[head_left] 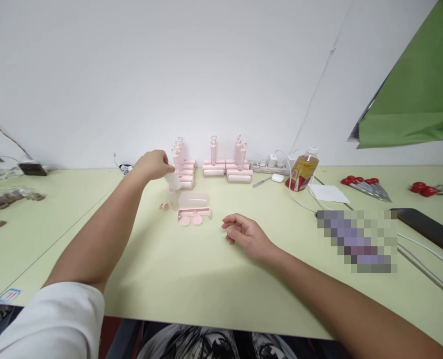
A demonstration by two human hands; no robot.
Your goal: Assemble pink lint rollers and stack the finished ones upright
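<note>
My left hand (154,165) is closed round the top of a white roll (173,180), above a clear pink tube (174,199) on the table. Just right of the tube lie a translucent pink cover (194,200) and an open pink case (193,213). Two round pink discs (185,221) are at the case's front edge, and a small pink part (164,206) is left of the tube. My right hand (245,233) hovers over or rests on the table, right of the case, its fingers loosely curled and apart, with nothing clearly held.
Pink roller sets (214,169) stand along the wall. To their right are a power strip (268,168), a screwdriver (261,182), a bottle (303,170), white paper (329,193), red-handled tools (367,186), cables and a dark phone-like object (430,227). A pixelated patch hides something at right.
</note>
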